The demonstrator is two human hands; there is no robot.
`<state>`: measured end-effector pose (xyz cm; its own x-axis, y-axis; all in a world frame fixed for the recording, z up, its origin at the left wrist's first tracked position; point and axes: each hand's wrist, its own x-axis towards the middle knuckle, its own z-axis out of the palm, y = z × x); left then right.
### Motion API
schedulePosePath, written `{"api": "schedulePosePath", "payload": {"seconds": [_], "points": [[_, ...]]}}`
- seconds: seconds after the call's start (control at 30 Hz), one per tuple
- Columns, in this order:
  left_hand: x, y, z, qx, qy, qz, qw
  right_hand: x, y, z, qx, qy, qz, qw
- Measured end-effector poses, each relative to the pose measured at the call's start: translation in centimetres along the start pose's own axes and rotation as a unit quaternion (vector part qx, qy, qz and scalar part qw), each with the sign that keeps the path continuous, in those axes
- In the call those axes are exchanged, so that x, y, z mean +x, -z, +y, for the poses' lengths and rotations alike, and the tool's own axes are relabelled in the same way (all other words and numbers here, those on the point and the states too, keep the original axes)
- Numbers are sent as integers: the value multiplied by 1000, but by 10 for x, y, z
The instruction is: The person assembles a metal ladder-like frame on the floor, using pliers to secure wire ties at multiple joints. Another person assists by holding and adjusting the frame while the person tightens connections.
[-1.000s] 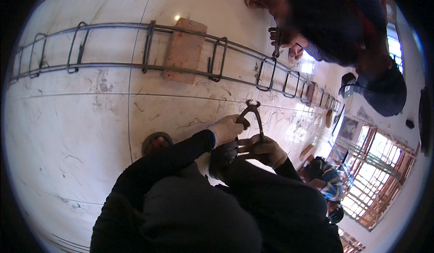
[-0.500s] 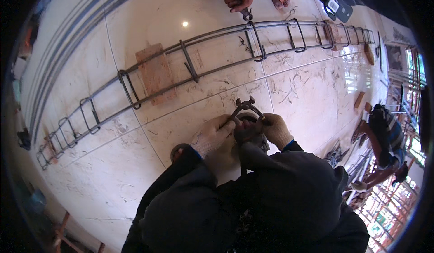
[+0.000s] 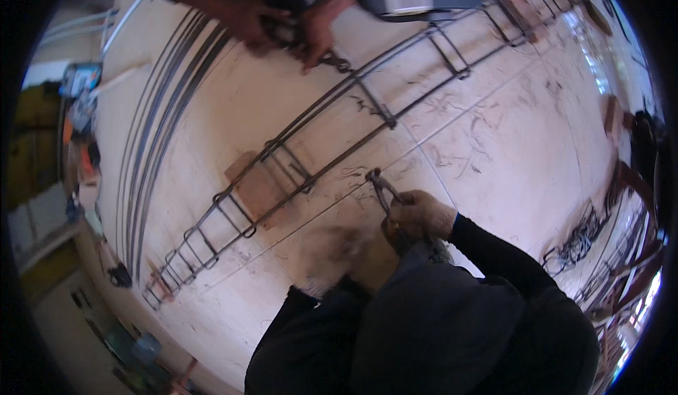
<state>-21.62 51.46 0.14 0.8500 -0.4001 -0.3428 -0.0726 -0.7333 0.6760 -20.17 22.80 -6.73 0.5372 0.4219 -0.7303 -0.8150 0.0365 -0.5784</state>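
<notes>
My right hand (image 3: 427, 217), in a pale knitted glove, is closed around the handles of a pair of end-cutting pincers (image 3: 382, 187). Their jaws point away from me, just short of a long rebar cage (image 3: 424, 100) on the tiled floor, and do not touch it. My left hand (image 3: 332, 254), also gloved, is to the left of the pincers and apart from them; motion smears its fingers. Across the cage a co-worker's hand (image 3: 321, 31) grips another dark pair of pincers (image 3: 337, 62) close to a stirrup.
A reddish-brown block (image 3: 258, 194) props up the cage, with another block (image 3: 519, 15) farther right. Several loose long bars (image 3: 157, 123) lie at the left. Bits of cut wire are scattered over the tiles. Tangled wire (image 3: 578, 245) lies at the right.
My left hand has let go of the pincers and moved off to the left. The right hand keeps them, handles now closer together. The view has turned, and the co-worker's hands have come nearer the cage.
</notes>
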Motion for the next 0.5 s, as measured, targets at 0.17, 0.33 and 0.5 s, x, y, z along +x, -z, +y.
{"api": "schedulePosePath", "payload": {"seconds": [0.17, 0.33, 0.5], "points": [[27, 64, -34, 252, 158, 220, 929, -26, 46, -45, -244, 48, 165, 954], [77, 81, -58, 382, 130, 41, 914, -23, 53, -18, -198, 110, 286, 931], [86, 85, -34, 363, 95, 1, 927, -27, 13, -22, -384, 265, 468, 751]]}}
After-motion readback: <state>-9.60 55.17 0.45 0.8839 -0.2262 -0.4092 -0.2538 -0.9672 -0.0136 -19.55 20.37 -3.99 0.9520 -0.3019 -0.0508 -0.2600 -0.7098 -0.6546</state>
